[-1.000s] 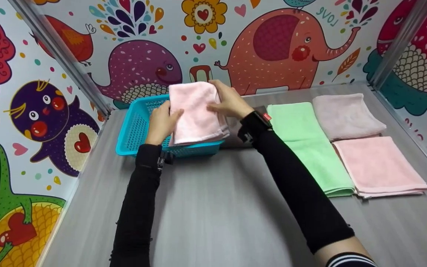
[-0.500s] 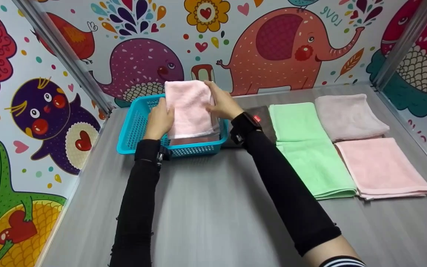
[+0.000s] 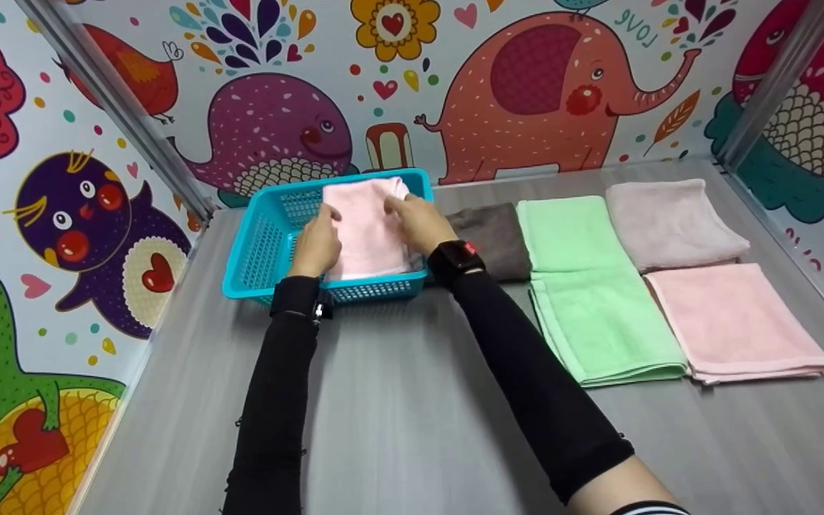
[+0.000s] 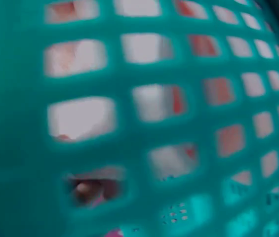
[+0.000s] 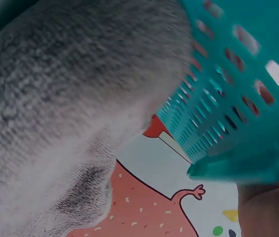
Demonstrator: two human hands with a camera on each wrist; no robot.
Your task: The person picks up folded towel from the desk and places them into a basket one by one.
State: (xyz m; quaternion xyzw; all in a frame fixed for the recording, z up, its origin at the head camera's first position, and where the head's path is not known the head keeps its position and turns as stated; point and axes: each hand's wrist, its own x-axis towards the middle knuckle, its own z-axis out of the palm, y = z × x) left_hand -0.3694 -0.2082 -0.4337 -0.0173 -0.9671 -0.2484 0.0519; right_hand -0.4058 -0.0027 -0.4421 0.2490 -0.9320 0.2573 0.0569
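Note:
A folded pink towel (image 3: 363,232) lies low inside the blue plastic basket (image 3: 258,293), toward its right end. My left hand (image 3: 317,244) grips the towel's left edge, reaching over the basket's front rim. On the opposite side my right hand (image 3: 420,223) holds the towel's right edge, thumb and fingers at its upper right part. In the left wrist view the basket's perforated wall (image 4: 139,136) fills the picture, hiding most of that hand. The right wrist view shows part of the right hand (image 5: 267,210) beyond the basket's rim (image 5: 238,170).
Right of the basket lies a dark grey-brown towel (image 3: 494,239), also close up in the right wrist view. Further right are a folded green towel (image 3: 598,293), a pale greyish-pink towel (image 3: 673,222) and another pink towel (image 3: 737,318). A printed wall panel (image 3: 412,154) stands behind.
Both hands have lowered the pink towel from above the basket down into it. The right arm has shifted left, uncovering more of the dark and green towels.

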